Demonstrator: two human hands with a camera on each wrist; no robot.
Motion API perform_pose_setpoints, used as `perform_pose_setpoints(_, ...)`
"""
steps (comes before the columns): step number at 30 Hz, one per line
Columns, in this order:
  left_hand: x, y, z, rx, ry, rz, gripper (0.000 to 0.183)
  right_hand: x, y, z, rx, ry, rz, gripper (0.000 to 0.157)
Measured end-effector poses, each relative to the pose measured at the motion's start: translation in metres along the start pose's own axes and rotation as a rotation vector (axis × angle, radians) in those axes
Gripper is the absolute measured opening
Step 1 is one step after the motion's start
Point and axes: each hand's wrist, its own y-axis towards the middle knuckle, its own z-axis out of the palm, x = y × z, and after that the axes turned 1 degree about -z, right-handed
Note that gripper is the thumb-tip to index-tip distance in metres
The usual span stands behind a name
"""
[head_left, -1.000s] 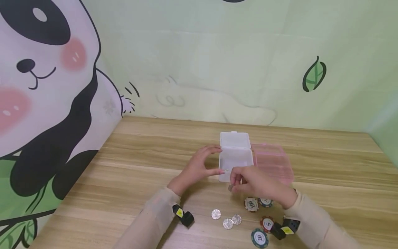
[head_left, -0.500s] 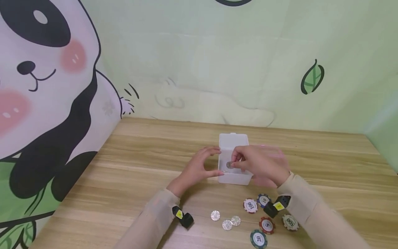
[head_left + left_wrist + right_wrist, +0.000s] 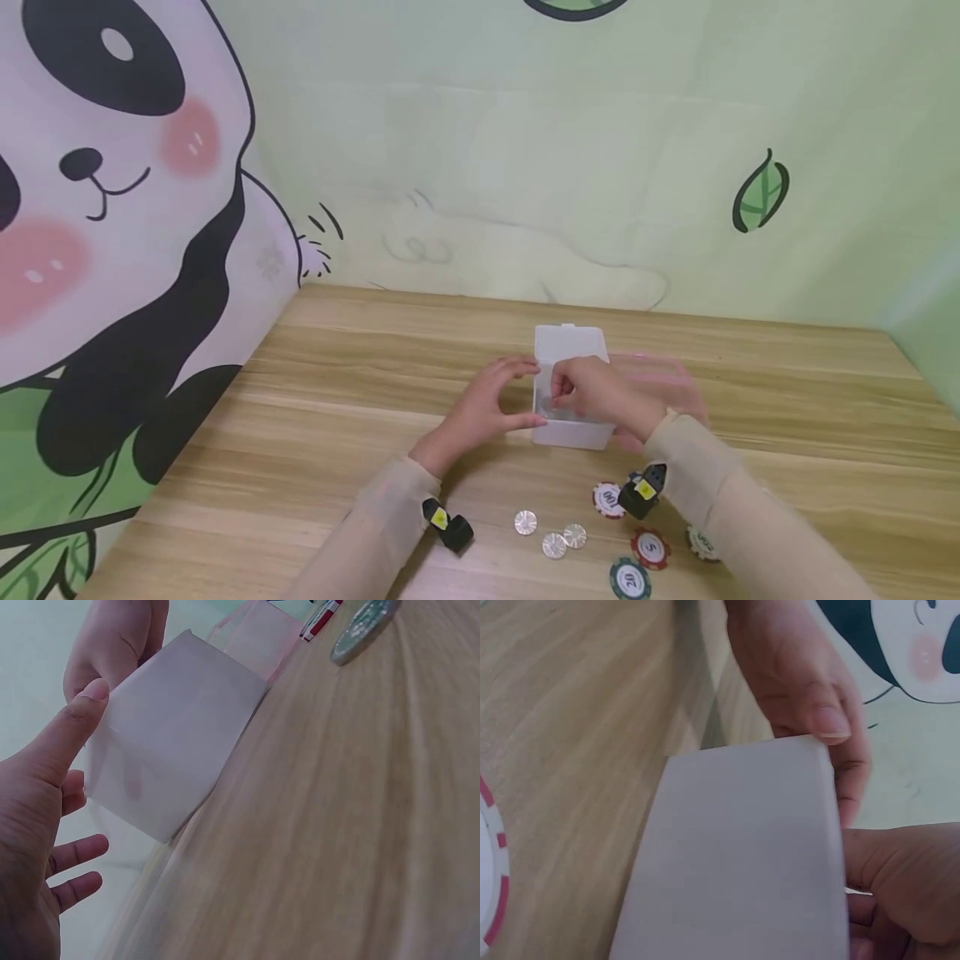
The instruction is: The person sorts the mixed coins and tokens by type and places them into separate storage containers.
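Observation:
A small white plastic box (image 3: 573,434) stands on the table with its lid (image 3: 570,342) flipped back. My left hand (image 3: 483,404) holds the box's left side, thumb at the near corner and index finger at the far one; its other fingers stretch out beyond the wall in the left wrist view. My right hand (image 3: 592,387) reaches into the box from the right, its fingertips pinched together low inside. A silver coin is dimly visible at those fingertips. Three loose silver coins (image 3: 526,522) lie nearer me. The box wall hides the fingertips in the right wrist view.
Several poker chips lie at the front right, among them a red one (image 3: 650,548), a green one (image 3: 630,579) and a white-and-red one (image 3: 608,500). A translucent pink box (image 3: 663,375) sits right of the white box. A panda-printed backdrop (image 3: 487,150) rises behind the table (image 3: 360,358).
My right hand has carried a silver coin from in front of the white box up and down into it. My left hand stays at the box's left side.

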Motion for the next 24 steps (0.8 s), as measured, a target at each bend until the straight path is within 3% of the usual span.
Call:
perform_pose_setpoints(9, 0.001, 0.0, 0.001, -0.007, -0.005, 0.01, 0.065, 0.001, 0.008, 0.008, 0.006, -0.163, 0.012, 0.017)
perform_pose_setpoints(24, 0.001, 0.0, 0.001, -0.015, -0.001, 0.028, 0.065, 0.005, 0.01, 0.012, 0.013, -0.279, 0.107, 0.018)
